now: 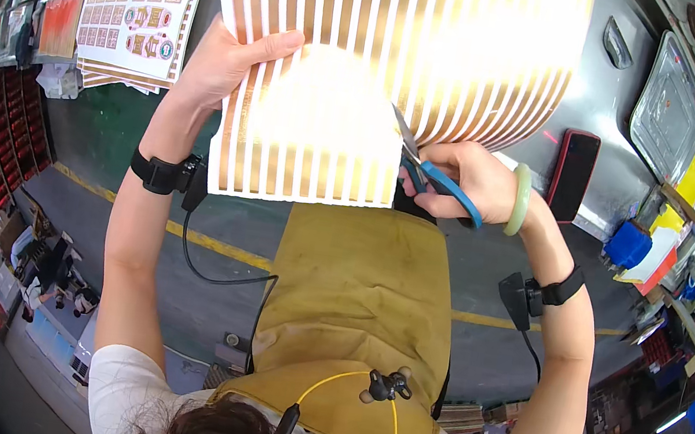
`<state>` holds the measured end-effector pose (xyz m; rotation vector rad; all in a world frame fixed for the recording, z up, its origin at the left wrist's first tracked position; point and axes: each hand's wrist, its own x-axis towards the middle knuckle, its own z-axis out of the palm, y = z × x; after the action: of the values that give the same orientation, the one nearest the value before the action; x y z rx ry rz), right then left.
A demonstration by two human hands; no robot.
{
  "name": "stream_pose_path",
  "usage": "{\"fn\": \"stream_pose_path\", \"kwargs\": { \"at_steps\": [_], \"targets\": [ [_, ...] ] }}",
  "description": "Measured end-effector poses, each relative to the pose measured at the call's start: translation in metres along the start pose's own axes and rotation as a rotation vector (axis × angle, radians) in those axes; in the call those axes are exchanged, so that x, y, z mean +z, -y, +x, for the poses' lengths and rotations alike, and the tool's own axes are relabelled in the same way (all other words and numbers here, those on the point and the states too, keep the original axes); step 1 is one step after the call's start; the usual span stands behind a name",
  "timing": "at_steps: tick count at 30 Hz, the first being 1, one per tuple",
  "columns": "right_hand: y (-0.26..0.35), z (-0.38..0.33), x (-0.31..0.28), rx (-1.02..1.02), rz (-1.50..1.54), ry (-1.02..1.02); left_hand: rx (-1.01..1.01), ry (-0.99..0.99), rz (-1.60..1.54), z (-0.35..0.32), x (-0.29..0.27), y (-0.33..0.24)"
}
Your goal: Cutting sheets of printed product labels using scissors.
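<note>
A large sheet with gold and white stripes (333, 2) spreads in front of me, its middle washed out by glare. My left hand (231, 63) grips its left edge, thumb on top and the other fingers hidden beneath. In my right hand (468, 181) is a pair of scissors (449, 187) with blue handles. Their dark blades point away from me, along a cut that parts the near piece of the sheet from the curling right part. Whether the blades are closed is hard to see. A pale green bangle circles my right wrist.
Printed sticker sheets (140, 19) are stacked at the far left. On the metal table at right lie a phone in a red case (573, 173), a clear plastic tray (671, 112) and a small dark object (618, 42). A blue object (628, 246) sits by the table's right edge.
</note>
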<state>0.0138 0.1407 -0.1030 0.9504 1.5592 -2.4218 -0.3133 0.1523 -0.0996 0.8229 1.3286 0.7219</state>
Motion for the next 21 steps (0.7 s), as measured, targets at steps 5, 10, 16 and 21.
{"fn": "stream_pose_path", "kwargs": {
  "at_steps": [5, 10, 16, 21],
  "targets": [
    [-0.008, 0.007, 0.025, -0.079, 0.172, -0.179, -0.056, -0.13, -0.021, -0.009, 0.0, 0.01],
    [0.004, 0.021, 0.04, -0.056, 0.472, -0.144, 0.109, -0.271, 0.086, -0.024, 0.002, 0.005],
    [0.012, 0.026, 0.047, -0.012, 0.473, -0.114, 0.196, -0.26, 0.156, -0.032, -0.002, -0.005],
    [0.015, 0.023, 0.06, -0.027, 0.47, -0.298, 0.217, -0.259, 0.109, -0.034, -0.004, -0.005]
  ]
}}
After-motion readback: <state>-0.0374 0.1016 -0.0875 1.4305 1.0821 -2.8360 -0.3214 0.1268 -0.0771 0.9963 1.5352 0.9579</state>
